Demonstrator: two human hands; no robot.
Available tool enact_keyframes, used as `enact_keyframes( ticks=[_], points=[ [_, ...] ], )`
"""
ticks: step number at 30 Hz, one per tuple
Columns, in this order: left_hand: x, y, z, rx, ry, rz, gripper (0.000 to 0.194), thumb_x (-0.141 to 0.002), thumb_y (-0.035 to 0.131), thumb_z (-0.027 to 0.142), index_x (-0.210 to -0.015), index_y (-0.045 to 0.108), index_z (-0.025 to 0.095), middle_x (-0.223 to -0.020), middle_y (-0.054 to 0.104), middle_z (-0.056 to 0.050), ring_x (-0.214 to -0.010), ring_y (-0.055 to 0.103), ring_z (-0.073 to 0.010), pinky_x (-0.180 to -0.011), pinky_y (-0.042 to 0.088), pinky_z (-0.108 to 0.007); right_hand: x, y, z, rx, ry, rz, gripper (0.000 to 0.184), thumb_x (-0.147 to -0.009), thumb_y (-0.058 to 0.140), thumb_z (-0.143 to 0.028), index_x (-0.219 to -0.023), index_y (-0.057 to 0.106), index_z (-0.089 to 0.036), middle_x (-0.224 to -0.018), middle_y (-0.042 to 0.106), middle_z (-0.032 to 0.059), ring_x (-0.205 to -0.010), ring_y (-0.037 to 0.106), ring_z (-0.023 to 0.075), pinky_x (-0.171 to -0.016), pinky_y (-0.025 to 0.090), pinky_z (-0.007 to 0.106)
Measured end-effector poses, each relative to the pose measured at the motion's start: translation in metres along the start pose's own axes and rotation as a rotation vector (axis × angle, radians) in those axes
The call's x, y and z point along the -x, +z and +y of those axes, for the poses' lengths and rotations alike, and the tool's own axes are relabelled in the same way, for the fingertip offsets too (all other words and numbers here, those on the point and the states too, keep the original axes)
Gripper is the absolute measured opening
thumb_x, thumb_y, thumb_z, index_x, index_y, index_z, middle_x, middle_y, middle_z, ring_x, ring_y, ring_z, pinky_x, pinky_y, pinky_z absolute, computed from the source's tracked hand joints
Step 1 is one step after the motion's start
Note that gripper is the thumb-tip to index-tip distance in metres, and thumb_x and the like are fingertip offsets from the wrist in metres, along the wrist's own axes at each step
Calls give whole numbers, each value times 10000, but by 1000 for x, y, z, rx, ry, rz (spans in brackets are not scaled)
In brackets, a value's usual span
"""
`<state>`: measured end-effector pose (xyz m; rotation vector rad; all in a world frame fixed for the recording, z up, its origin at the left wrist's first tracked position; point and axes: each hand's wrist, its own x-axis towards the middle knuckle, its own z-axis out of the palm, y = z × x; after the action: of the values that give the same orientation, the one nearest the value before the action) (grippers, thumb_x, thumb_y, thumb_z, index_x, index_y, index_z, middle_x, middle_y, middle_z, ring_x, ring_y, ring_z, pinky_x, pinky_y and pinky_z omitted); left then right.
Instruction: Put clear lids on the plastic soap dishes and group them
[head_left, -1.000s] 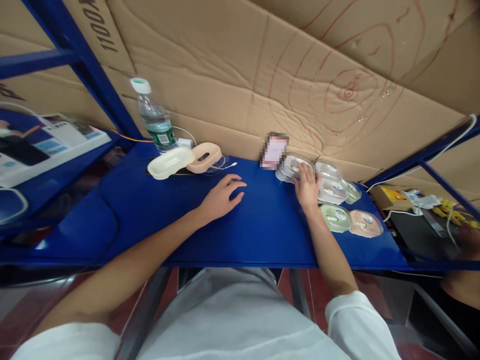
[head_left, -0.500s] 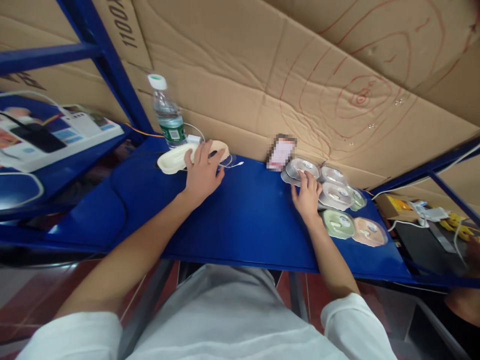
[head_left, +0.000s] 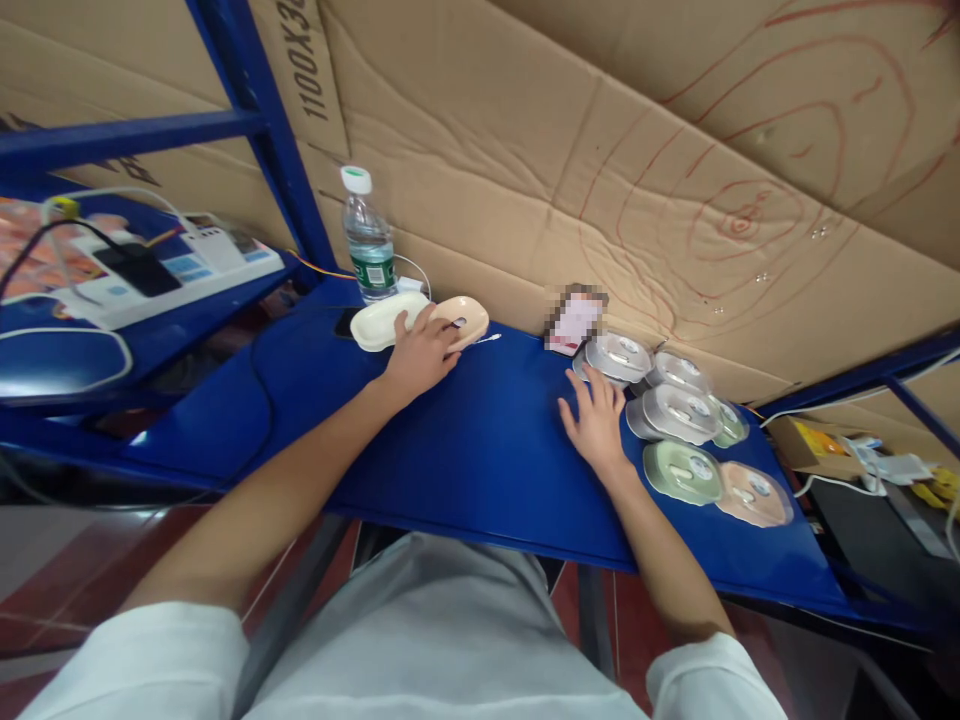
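My left hand [head_left: 421, 352] reaches to the back of the blue table [head_left: 480, 450] and closes on a pink oval case [head_left: 463, 320], which lies beside a cream oval case [head_left: 381, 324]. My right hand [head_left: 596, 417] rests open and flat on the table, fingers spread, just in front of a grey packaged case [head_left: 619, 357]. Beside it to the right lie more grey packages [head_left: 679, 410], a green one [head_left: 682, 470] and a pink one [head_left: 754, 493].
A water bottle [head_left: 367, 240] stands behind the cream case against the cardboard wall [head_left: 600, 150]. A blurred card [head_left: 576, 318] leans on the wall. A power strip with cables [head_left: 172, 270] lies on the left shelf. Cables and small parts lie at far right [head_left: 892, 470].
My left hand moved from the middle of the table to the pink case and gripped it. My right hand came off the grey package and settled flat on the table.
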<state>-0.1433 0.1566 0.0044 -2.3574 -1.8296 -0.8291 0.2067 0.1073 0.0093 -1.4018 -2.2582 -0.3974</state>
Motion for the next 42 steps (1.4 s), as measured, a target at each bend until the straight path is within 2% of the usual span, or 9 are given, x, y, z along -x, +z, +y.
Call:
enact_keyframes(
  ticks=[11, 14, 17, 21, 25, 30, 34, 38, 42],
  points=[
    [24, -1, 51, 111, 359, -134, 338, -1078, 544, 308, -1322, 769, 240, -1330, 770, -126, -1448, 591, -355, -1197, 457, -569, 5, 8, -9, -104, -184, -186, 544, -1128, 496, -377, -1654, 481, -236, -1734, 446, 166, -1595, 417, 352, -1276, 340, 584],
    [32, -5, 64, 229, 498, -218, 338, -1083, 573, 351, -1361, 750, 274, -1457, 708, -109, -1424, 607, -328, -1200, 484, -527, 5, 9, -10, -170, -236, -259, 569, -1128, 508, -394, -1680, 446, -274, -1752, 430, 141, -1603, 409, 346, -1275, 347, 591],
    [33, -16, 62, 322, 574, -263, 377, -1091, 560, 371, -1428, 706, 284, -1619, 582, -116, -1494, 548, -307, -1255, 439, -503, 5, 11, -11, -233, -272, -298, 462, -1135, 504, -355, -1582, 576, -266, -1681, 535, 130, -1569, 455, 340, -1246, 376, 579],
    [26, -32, 33, 179, 464, -375, 524, -1031, 638, 484, -1524, 627, 309, -1705, 481, -118, -1589, 428, -354, -1302, 332, -573, 2, 6, -4, -288, -290, -266, 345, -1126, 569, -385, -1407, 714, -248, -1525, 682, 125, -1456, 570, 327, -1192, 410, 543],
    [19, -35, 10, 56, 285, -525, 608, -1040, 590, 454, -1632, 500, 350, -1665, 536, -100, -1514, 522, -343, -1226, 418, -540, -1, -11, 10, -269, -227, -222, 306, -1112, 605, -427, -1292, 760, -232, -1327, 780, 114, -1299, 675, 320, -1082, 474, 493],
    [23, -21, 26, 98, 305, -556, 703, -1012, 674, 458, -1663, 426, 360, -1601, 579, -108, -1472, 548, -373, -1233, 405, -598, 0, -22, 6, -179, -36, -145, 420, -1140, 502, -504, -1223, 763, -185, -1171, 798, 144, -1089, 726, 329, -933, 521, 465],
    [33, -8, 47, 315, 336, -494, 962, -918, 821, 438, -1708, 291, 301, -1687, 409, -169, -1555, 458, -357, -1270, 434, -543, 3, -14, -12, -274, -95, -152, 390, -1134, 535, -488, -1284, 748, -198, -1273, 791, 135, -1170, 723, 309, -1001, 516, 459],
    [37, -5, 51, 327, 323, -358, 963, -879, 860, 365, -1683, 334, 301, -1712, 318, -181, -1587, 402, -387, -1271, 458, -573, 5, -5, -22, -328, -181, -199, 333, -1152, 510, -343, -1377, 723, -220, -1407, 761, 118, -1332, 685, 279, -1130, 447, 476],
    [34, -9, 45, 322, 335, -418, 893, -924, 798, 357, -1693, 347, 309, -1750, 305, -165, -1604, 376, -420, -1277, 444, -612, 7, 1, -23, -359, -243, -252, 434, -1131, 429, -142, -1467, 676, -261, -1529, 697, 80, -1491, 586, 253, -1251, 340, 511]
  ],
)
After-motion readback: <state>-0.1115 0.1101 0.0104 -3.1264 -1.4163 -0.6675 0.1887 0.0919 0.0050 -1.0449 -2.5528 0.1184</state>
